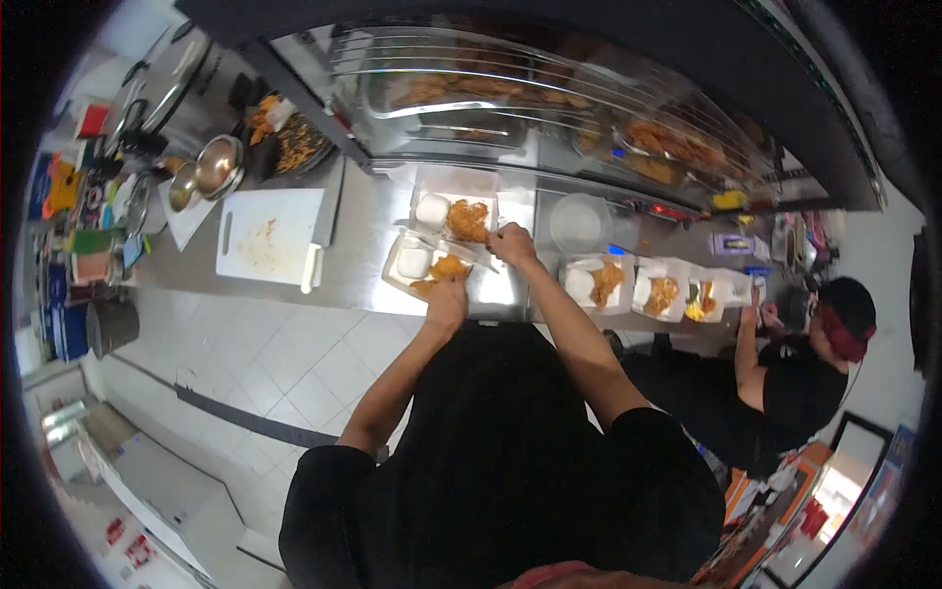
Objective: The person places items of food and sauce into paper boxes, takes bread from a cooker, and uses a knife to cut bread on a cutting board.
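Note:
Two open white takeaway boxes stand side by side on the steel counter in front of me. In the nearer box lie a round white mound of rice and a piece of fried chicken. My left hand reaches into its front edge, fingers closed on that chicken. The farther box contains another rice mound and a larger fried chicken piece. At that box's right edge is my right hand, its fingers curled together; what they pinch, if anything, is hidden.
To the left lie a white cutting board with crumbs and a knife. A glass display case overhangs the back. On the right are a clear round tub, several filled boxes and a co-worker at the counter.

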The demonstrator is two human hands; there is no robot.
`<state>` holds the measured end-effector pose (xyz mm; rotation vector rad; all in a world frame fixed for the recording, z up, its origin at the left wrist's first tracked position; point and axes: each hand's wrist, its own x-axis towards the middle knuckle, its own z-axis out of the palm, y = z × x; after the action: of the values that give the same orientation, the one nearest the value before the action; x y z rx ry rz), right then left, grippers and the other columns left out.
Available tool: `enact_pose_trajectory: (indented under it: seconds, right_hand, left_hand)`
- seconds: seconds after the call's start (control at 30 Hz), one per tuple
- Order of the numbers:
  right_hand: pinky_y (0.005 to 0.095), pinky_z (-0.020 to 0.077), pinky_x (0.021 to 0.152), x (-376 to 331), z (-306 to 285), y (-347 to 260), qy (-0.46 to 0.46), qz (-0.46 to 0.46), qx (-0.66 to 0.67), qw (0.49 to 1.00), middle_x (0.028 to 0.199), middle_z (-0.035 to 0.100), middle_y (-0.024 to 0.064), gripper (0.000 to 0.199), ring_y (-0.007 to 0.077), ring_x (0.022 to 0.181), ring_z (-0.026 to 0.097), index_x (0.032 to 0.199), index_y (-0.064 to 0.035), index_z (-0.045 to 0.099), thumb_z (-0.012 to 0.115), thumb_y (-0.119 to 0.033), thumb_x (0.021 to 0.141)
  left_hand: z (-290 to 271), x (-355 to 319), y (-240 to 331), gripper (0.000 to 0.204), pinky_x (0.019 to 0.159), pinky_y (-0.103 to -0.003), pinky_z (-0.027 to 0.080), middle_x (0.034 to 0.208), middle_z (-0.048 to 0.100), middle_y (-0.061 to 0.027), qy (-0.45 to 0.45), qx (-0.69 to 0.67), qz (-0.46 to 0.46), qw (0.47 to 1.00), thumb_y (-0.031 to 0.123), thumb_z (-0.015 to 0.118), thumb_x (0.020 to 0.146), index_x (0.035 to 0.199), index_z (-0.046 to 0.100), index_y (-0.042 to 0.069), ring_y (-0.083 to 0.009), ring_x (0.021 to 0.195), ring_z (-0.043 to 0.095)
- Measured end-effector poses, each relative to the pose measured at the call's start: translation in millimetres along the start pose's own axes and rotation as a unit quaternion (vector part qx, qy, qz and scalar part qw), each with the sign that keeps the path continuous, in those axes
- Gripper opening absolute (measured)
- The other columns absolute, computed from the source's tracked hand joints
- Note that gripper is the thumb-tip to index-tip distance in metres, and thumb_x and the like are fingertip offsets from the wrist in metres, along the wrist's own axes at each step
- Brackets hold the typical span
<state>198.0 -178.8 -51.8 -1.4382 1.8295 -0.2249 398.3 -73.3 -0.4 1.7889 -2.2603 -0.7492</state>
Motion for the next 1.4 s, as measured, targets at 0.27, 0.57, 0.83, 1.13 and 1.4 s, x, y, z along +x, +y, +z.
enact_pose_trajectory:
  seconds: [0.27,0.57,0.83,1.13,1.4]
  right_hand:
    - [0.0439,0.0585,0.075,-83.6,30.8,41.2,0.051,0.036,0.050,0.997,0.071,0.073,0.0166,0.037,0.0306,0.071,0.074,0.078,0.0008,0.075,0.067,-0.034,0.085]
    - [0.0516,0.0541,0.089,-136.7,7.9,62.7,0.090,0.052,0.016,0.994,0.098,0.070,0.0286,0.036,0.0447,0.096,0.068,0.106,0.0030,0.068,0.060,-0.028,0.089]
    - [0.0496,0.0557,0.082,-178.6,-2.6,80.7,0.207,0.119,0.018,0.971,0.084,0.072,0.0238,0.032,0.0415,0.086,0.071,0.087,0.0010,0.075,0.066,-0.029,0.090]
    - [0.0489,0.0538,0.073,-185.7,-6.9,86.4,0.218,0.125,0.056,0.966,0.076,0.070,0.0213,0.027,0.0389,0.073,0.070,0.091,-0.0049,0.077,0.064,-0.028,0.096]
    - [0.0483,0.0540,0.075,-185.6,-9.4,92.3,0.192,0.113,0.079,0.972,0.083,0.071,0.0229,0.024,0.0392,0.079,0.071,0.097,-0.0042,0.075,0.065,-0.026,0.096]
  left_hand:
    - [-4.7,-15.7,-56.9,0.021,0.076,-0.055,0.054,0.090,0.069,-0.0293,0.025,0.011,0.043,0.999,0.011,0.054,0.090,0.091,0.070,-0.003,-0.0472,0.081,0.067]
    - [-34.0,24.5,-88.7,0.020,0.074,-0.055,0.054,0.089,0.069,-0.0284,0.098,0.066,0.054,0.992,0.006,0.052,0.088,0.095,0.069,-0.002,-0.0462,0.082,0.068]
    - [-19.0,45.4,-50.2,0.016,0.073,-0.054,0.054,0.089,0.070,-0.0265,0.087,0.018,0.086,0.992,0.009,0.059,0.088,0.096,0.069,-0.001,-0.0454,0.082,0.069]
    - [-10.3,39.4,-2.1,0.013,0.069,-0.049,0.055,0.080,0.071,-0.0228,0.062,-0.086,0.055,0.993,0.011,0.067,0.088,0.086,0.071,-0.001,-0.0402,0.073,0.070]
    - [-24.0,33.4,-8.5,0.025,0.068,-0.042,0.057,0.079,0.073,-0.0200,0.048,-0.122,0.046,0.990,0.020,0.073,0.088,0.094,0.071,-0.004,-0.0333,0.070,0.073]
